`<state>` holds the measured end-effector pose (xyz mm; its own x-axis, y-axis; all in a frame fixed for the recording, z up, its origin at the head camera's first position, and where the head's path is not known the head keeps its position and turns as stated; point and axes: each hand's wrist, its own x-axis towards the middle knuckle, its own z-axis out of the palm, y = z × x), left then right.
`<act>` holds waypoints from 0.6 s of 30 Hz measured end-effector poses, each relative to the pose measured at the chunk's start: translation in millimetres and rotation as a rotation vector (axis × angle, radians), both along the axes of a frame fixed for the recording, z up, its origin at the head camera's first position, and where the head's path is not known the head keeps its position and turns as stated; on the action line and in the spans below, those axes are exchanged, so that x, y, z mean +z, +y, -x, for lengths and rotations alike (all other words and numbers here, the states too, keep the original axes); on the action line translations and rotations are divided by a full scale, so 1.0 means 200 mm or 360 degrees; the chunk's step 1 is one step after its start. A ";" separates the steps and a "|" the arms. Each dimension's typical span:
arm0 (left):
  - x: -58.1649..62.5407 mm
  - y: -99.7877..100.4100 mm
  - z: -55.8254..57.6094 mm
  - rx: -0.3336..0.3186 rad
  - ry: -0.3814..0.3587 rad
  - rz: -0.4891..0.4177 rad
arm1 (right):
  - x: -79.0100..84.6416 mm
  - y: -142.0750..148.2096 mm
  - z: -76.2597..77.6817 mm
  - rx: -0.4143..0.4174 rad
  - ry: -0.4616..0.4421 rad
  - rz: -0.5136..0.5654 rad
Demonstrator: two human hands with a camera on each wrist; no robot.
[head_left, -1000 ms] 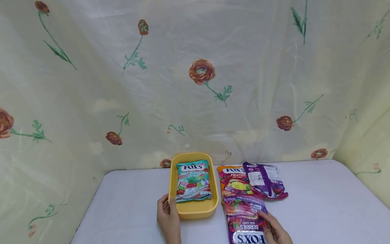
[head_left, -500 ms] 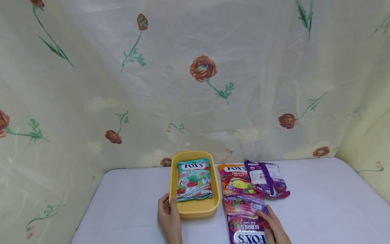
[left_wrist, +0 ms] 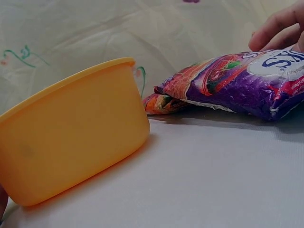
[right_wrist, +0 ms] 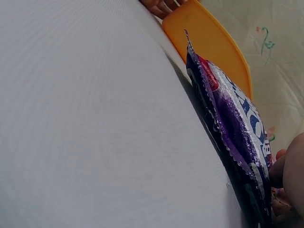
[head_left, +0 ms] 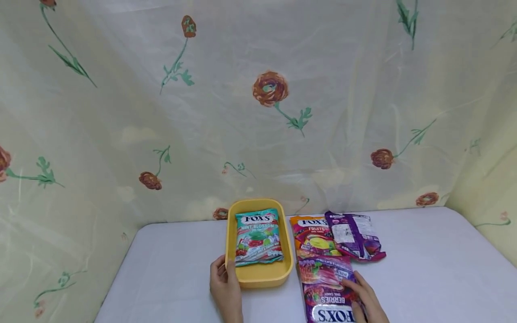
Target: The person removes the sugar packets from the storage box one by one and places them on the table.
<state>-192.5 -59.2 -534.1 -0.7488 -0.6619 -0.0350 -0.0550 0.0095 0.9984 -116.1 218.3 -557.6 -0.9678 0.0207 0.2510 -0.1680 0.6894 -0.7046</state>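
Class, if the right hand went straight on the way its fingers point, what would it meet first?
The FOX'S Berries bag, already touching the right hand; past it, the line seems to reach the FOX'S Fruits bag, then the yellow tray, though depth is unclear.

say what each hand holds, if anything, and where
Left hand grips the yellow tub by its left wall. Right hand touches the right side of the Fox's Berries candy bag; grip cannot be told.

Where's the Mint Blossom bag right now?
In the head view, the Mint Blossom bag lies inside the yellow tray, left of the Fruits bag; the left hand grips the tray's left side.
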 end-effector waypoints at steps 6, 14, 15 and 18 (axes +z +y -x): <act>0.00 0.00 0.00 0.0011 -0.0023 0.0022 | 0.01 -0.01 -0.01 -0.0108 0.0007 0.0012; 0.00 0.00 0.00 0.0006 -0.0011 0.0029 | 0.03 -0.03 0.00 -0.0272 0.0295 0.0302; 0.00 0.00 0.01 0.0006 -0.0012 0.0033 | 0.03 -0.03 0.00 -0.0274 0.0314 0.0342; 0.00 0.00 0.01 0.0017 -0.0021 0.0031 | 0.05 -0.04 0.01 -0.0272 0.0313 0.0430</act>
